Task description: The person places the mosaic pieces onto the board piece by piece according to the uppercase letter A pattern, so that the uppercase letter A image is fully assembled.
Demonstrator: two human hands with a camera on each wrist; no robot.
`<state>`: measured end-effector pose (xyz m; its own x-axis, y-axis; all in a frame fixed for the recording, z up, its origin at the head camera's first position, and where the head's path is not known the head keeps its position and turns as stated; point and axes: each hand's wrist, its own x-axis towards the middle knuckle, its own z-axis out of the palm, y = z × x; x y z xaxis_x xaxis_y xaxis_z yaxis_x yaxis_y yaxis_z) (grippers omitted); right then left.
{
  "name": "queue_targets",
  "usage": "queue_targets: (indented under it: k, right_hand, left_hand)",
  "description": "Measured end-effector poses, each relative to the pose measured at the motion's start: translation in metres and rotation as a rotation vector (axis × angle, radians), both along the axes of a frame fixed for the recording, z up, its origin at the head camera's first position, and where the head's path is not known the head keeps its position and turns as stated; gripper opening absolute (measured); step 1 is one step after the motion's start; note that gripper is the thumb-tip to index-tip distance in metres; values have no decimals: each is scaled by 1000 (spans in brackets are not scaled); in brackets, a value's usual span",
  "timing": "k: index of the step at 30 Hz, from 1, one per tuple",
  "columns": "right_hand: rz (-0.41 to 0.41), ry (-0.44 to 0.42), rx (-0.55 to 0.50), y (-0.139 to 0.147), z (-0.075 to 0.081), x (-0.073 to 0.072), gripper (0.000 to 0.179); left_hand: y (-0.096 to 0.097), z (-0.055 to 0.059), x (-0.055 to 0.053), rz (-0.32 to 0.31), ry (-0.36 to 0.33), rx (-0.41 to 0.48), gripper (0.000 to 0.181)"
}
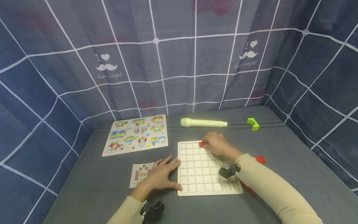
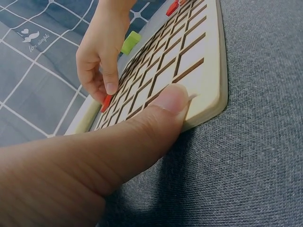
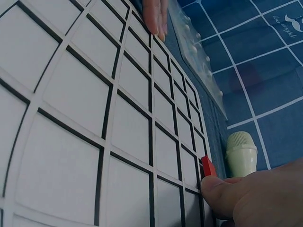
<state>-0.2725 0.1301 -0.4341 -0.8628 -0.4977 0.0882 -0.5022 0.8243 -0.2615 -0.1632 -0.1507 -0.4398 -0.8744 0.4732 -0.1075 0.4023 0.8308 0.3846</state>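
A pale wooden grid board [image 1: 199, 179] lies flat in front of me. At its left edge my left hand [image 1: 160, 177] rests with fingers spread, thumb touching the near corner. The left wrist view shows that thumb [image 2: 128, 149] lying on the board's rim. My right hand [image 1: 217, 144] pinches a small red square tile [image 1: 201, 144] over a cell in the far row. In the right wrist view the tile [image 3: 208, 167] stands tilted at the board's edge, between thumb and fingers. Partly under the left hand is a printed pattern card [image 1: 135, 174] with coloured squares.
More red tiles [image 1: 260, 160] lie right of the board, partly behind the right forearm. Along the back are a pale toy microphone [image 1: 205, 123] and a green arch-shaped block [image 1: 253, 124]. A vehicle peg puzzle [image 1: 105, 153] sits at the far left. Checked cloth surrounds the table.
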Motion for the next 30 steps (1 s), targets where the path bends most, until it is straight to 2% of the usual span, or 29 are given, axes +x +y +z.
queue_targets:
  k: [12, 23, 30]
  right_hand:
    - [-20, 16, 3, 0, -3, -3, 27]
    - [-1, 2, -9, 3, -1, -3, 29]
    - [1, -2, -12, 3, -2, -4, 29]
  left_hand:
    - [1, 2, 1, 3, -3, -7, 102]
    - [2, 2, 1, -6, -28, 41, 103]
    - [1, 2, 2, -6, -27, 41, 102]
